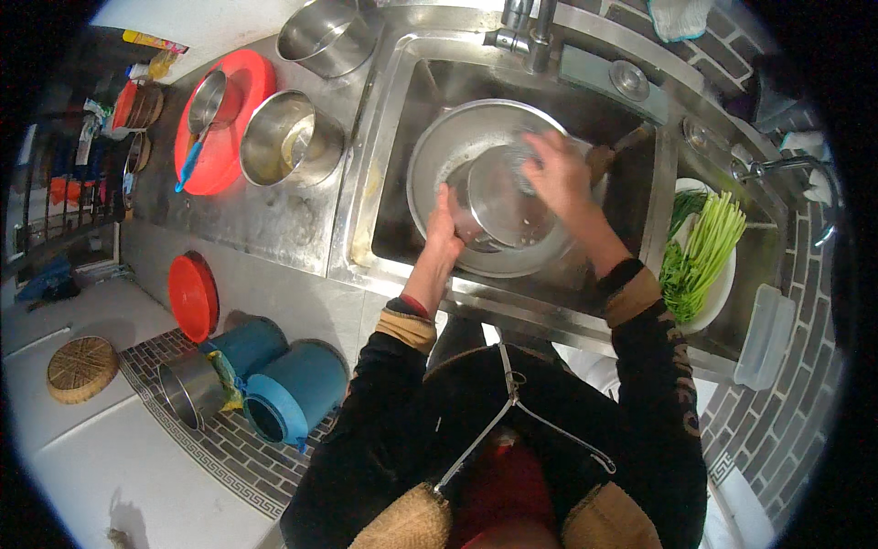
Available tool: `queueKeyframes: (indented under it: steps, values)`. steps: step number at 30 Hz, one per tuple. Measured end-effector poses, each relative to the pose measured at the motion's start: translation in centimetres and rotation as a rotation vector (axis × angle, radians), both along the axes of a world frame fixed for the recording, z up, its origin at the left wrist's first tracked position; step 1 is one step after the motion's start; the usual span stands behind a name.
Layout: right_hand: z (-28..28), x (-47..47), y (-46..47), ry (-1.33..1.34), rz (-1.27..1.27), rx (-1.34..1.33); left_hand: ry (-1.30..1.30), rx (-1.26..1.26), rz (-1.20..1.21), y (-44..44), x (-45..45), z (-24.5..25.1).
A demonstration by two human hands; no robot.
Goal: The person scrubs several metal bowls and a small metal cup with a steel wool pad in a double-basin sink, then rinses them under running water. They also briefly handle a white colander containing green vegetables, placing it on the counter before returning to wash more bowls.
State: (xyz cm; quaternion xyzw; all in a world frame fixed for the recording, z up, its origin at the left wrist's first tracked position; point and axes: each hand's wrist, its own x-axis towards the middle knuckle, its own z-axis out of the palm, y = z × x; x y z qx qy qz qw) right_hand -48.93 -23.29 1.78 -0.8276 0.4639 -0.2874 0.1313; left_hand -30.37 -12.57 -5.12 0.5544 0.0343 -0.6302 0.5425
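Observation:
A wide stainless steel basin [429,165] stands in the deep sink [394,206]. Inside it is a smaller round metal pot [504,199], tilted, its outer surface wet. My left hand [444,226] grips this pot at its left side, with the thumb upward. Over the pot's upper right edge is my right hand [559,171], blurred, fingers bent; a greyish scouring pad [520,168] seems to lie under the fingers, though the blur hides how it is held. A brownish object [600,161] lies just right of the basin, partly hidden.
Faucet [538,51] above the sink. On the left counter stand two metal pots [291,141] [328,41] and a red basin [230,165] holding a ladle [206,103]. Right, celery-like greens [706,247] fill a white bowl [717,302] beside a clear plastic container [765,336]. Blue buckets [312,377] stand on the floor.

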Motion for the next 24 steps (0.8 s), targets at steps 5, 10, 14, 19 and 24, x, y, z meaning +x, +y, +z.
queueKeyframes:
  steps: [5,10,14,19,24]
  values:
    - [-8.4,-8.0,-0.3,-0.165,-0.319,0.606,-0.070,-0.018,0.156,-1.1,3.3,-0.1]
    - [-11.3,-11.2,3.3,-0.641,-0.367,0.844,-0.696,0.082,-0.430,-4.9,2.4,-2.1]
    - [-10.0,-11.9,4.9,-0.708,-0.328,0.834,-0.794,-0.078,-0.883,-9.0,-1.2,-4.9]
    - [-8.3,-12.2,6.3,-0.703,-0.336,0.776,-1.194,-0.215,-1.217,-14.4,-5.0,-6.1]
    - [-7.2,-12.3,7.1,-0.798,-0.380,0.827,-1.680,-0.521,-1.225,-14.4,-6.9,-6.1]
